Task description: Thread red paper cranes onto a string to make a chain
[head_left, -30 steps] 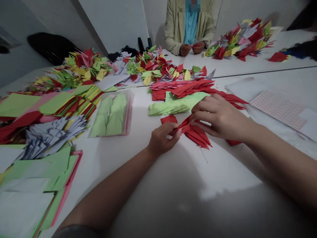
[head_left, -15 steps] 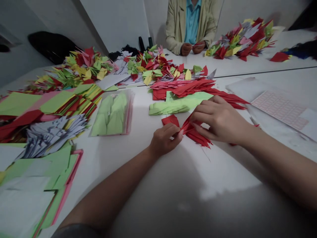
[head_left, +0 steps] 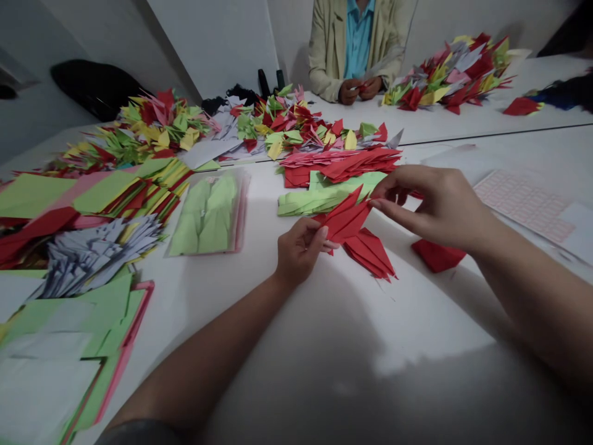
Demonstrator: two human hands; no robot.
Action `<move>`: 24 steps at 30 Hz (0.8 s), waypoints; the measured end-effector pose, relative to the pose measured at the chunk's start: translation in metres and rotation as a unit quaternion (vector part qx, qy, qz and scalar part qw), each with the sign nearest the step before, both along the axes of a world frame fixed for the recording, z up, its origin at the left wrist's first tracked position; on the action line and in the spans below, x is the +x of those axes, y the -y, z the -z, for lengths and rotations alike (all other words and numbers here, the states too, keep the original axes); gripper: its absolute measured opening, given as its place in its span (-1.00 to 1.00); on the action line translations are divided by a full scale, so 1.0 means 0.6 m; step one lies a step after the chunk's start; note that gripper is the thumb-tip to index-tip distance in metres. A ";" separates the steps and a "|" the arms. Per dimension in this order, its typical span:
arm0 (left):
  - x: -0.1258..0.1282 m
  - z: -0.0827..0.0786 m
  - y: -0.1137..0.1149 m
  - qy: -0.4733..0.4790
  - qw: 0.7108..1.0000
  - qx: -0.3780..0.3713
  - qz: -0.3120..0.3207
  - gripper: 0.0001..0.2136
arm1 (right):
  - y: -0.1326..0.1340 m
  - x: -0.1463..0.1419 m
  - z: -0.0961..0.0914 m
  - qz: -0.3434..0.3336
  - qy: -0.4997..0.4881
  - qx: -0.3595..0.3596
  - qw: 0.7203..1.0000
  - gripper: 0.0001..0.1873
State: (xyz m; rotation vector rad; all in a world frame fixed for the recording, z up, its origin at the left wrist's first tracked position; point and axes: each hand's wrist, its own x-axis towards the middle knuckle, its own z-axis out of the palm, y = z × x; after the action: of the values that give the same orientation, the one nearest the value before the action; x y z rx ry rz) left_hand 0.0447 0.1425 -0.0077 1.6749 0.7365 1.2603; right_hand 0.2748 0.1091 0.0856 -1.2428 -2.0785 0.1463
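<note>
Thumb and fingers of the left hand [head_left: 299, 250] pinch the left end of a pointed, folded red paper piece [head_left: 346, 217]; the right hand's [head_left: 433, 204] thumb and forefinger grip its right edge. The piece spans both sets of fingertips, overlapping in view a fanned stack of folded red papers [head_left: 370, 254]. Beyond lie pale-green folded papers [head_left: 315, 203].

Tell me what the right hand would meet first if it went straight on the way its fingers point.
Most likely the red folded paper in the left hand; the right hand has its fingertips at the paper's edge, though whether they touch is unclear.
</note>
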 end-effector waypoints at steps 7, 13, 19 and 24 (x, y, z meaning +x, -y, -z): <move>0.001 -0.008 -0.006 0.006 0.994 -0.100 0.040 -0.75 | -0.008 -0.033 0.042 -0.029 -0.077 -0.111 0.990 -0.74; -0.002 -0.011 -0.006 -0.080 0.978 -0.179 0.074 -0.75 | -0.006 -0.048 0.064 -0.033 -0.147 -0.123 0.981 -0.76; -0.002 -0.012 -0.009 -0.061 0.975 -0.204 0.059 -0.77 | -0.009 -0.058 0.094 -0.029 -0.114 -0.124 0.985 -0.83; -0.002 -0.012 -0.011 -0.052 0.974 -0.215 0.052 -0.77 | -0.008 -0.057 0.101 -0.022 -0.054 -0.066 0.996 -0.87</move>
State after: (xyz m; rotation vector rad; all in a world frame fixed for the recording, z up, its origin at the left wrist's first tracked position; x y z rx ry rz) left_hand 0.0432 0.1489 -0.0004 1.4085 0.9001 0.8681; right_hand 0.2404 0.1137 0.0250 -1.2399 -2.0290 0.3695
